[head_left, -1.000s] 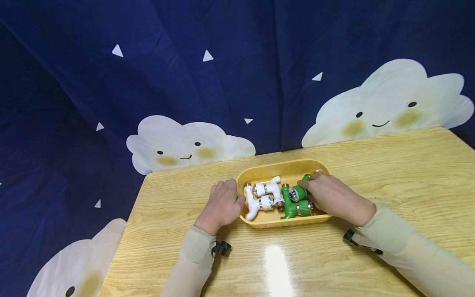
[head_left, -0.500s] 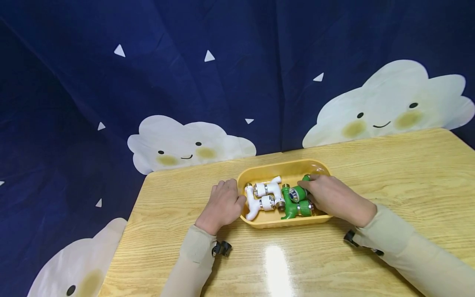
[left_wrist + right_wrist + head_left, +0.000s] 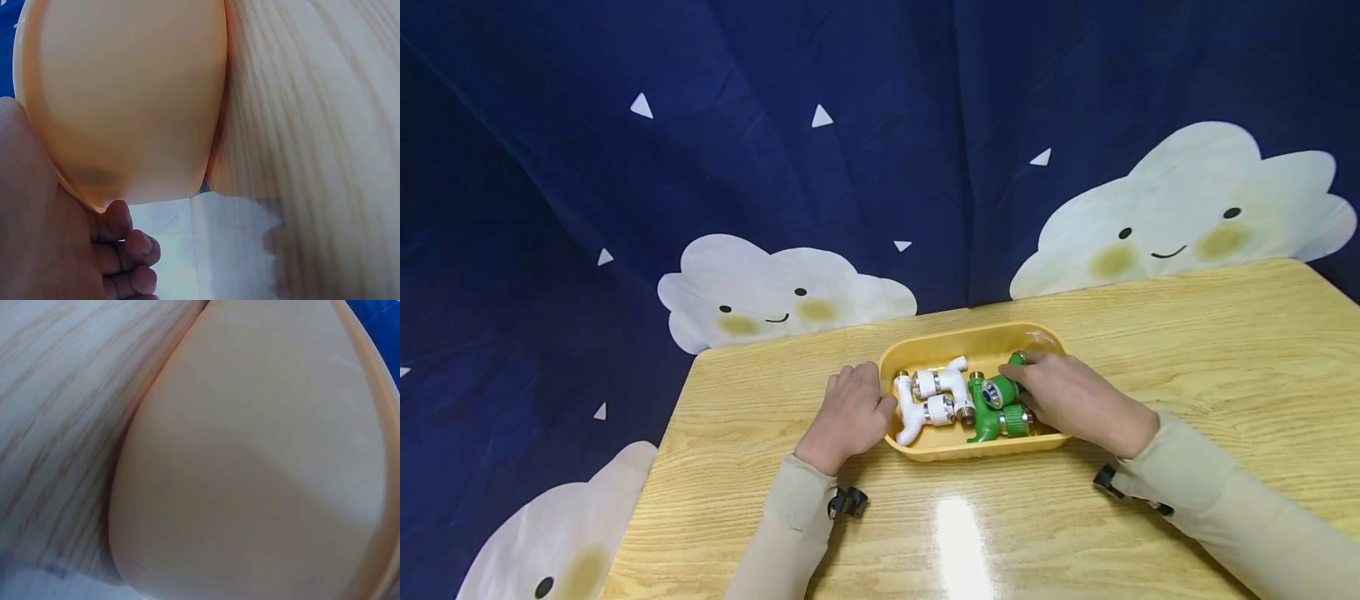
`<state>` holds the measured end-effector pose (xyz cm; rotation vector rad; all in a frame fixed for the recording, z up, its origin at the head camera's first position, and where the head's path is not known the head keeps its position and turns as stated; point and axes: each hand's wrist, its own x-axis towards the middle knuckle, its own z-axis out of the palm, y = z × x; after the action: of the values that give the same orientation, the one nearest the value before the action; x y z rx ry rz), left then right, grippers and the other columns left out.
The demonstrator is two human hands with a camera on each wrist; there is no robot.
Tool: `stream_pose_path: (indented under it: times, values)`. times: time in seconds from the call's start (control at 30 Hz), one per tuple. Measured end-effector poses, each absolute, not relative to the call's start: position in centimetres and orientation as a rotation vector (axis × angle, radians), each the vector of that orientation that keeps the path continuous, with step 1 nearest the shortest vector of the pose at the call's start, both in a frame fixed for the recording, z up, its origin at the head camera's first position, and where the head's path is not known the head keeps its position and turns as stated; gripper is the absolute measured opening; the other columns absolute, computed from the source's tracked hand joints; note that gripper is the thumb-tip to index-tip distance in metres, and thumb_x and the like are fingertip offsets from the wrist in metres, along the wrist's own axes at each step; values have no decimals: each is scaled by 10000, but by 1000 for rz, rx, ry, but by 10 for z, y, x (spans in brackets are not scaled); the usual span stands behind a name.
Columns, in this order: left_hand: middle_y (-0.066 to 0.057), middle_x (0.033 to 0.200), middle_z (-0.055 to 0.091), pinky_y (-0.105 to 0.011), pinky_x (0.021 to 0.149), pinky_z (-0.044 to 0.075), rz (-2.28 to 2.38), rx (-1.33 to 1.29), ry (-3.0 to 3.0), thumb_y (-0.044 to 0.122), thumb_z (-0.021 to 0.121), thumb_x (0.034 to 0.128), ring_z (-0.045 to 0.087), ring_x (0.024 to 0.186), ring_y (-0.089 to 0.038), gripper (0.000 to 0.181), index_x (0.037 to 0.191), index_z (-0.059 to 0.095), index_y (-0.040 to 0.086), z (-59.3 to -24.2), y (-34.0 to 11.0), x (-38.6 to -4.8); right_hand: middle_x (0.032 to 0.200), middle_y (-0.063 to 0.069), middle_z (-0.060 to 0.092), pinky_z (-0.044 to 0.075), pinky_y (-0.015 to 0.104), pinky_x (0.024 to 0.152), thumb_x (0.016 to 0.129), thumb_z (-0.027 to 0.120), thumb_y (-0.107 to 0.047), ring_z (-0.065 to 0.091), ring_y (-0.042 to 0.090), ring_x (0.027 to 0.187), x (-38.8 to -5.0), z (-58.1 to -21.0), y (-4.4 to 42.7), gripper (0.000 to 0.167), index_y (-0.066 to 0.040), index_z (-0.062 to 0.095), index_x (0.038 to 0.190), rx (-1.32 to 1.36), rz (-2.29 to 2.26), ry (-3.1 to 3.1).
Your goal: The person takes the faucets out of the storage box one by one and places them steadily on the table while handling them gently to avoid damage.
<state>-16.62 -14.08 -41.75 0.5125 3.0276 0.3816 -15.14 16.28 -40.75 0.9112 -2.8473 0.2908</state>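
Note:
A yellow plastic basin [image 3: 977, 450] holds white and green taps. Two white taps [image 3: 912, 417] lie at its left end. One green tap [image 3: 987, 422] lies right of them, and another green tap [image 3: 1000, 391] is tilted over it. My right hand [image 3: 1063, 396] reaches over the right end and grips that upper green tap; most of its fingertips are hidden. At the left end, my left hand [image 3: 850, 412] holds the basin's rim, its fingers curled in the left wrist view. In the right wrist view only the basin's outer wall [image 3: 250, 456] and the table show.
The basin stands on a light wooden table [image 3: 737, 517] close to its back edge. Behind hangs a dark blue curtain [image 3: 880, 167] with white clouds and triangles. A bright glare [image 3: 961, 542] lies on the wood in front of the basin.

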Motion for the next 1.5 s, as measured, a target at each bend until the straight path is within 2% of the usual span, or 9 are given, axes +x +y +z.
stream_pose_path:
  times: [0.67,1.07,1.27,1.5]
  values:
    - [-45,830,444,-334,766,284,391,514,3022,259,452,973,387,788,-233,180,850,458,127,-419,-142,-167,983,187,695,558,376,584,851,796,-34,649,211,723,-150,-406,162,364,-37,717,1207,894,336,-2831]
    - [-40,823,446,-333,759,280,393,497,3021,260,462,979,388,774,-230,179,850,461,135,-419,-142,-167,1005,191,692,557,317,577,849,799,-26,601,155,671,-149,-406,163,383,-21,713,1223,913,349,-2805]
    - [-42,825,444,-333,756,279,390,500,3024,255,456,984,387,771,-231,181,852,460,132,-420,-142,-167,1058,207,686,510,239,549,868,777,-16,540,93,623,-150,-406,164,420,-5,699,1280,886,424,-2812]
    - [-42,827,443,-333,764,279,385,499,3023,262,443,984,385,774,-230,187,853,460,130,-419,-142,-167,1087,202,690,526,229,577,886,765,-30,561,78,647,-150,-404,165,434,0,681,1310,887,465,-2808]
